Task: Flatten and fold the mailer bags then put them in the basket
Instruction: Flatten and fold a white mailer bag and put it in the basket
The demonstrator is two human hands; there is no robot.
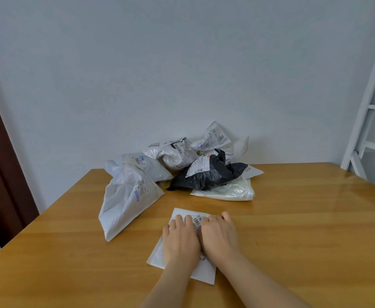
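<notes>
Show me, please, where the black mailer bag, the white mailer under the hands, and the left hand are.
black mailer bag (206, 177): head view, on its crumpled middle.
white mailer (179, 212): head view, on its far left corner.
left hand (180, 237): head view, on its back.

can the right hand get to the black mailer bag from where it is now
Probably yes: the right hand lies flat on the white mailer, and only bare table lies between it and the black mailer bag.
</notes>
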